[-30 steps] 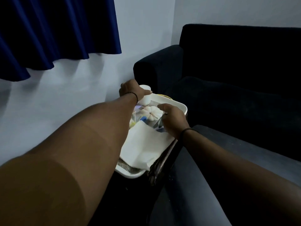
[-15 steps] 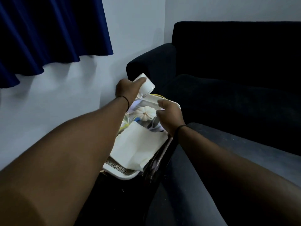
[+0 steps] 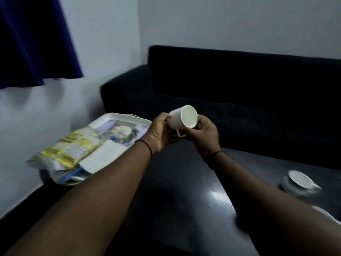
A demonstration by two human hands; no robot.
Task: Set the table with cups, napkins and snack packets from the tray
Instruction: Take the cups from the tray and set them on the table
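Now lifted clear of the white plastic tray (image 3: 118, 117), the small white handled cup (image 3: 181, 119) is gripped by both the left hand (image 3: 160, 133) and right hand (image 3: 203, 134) above the dark glossy table (image 3: 184, 182), awaiting placement.

White handled cup (image 3: 182, 120) tipped on side, mouth facing cam, handle down, held w/ both hands. Tray (image 3: 118, 117) at left: yellow snack packets (image 3: 73, 146), white napkin (image 3: 103, 157).

A dark sofa (image 3: 239, 93) stood against the pale wall (image 3: 221, 21). Left of the sofa hung a blue curtain (image 3: 31, 43). Lighting was dim.
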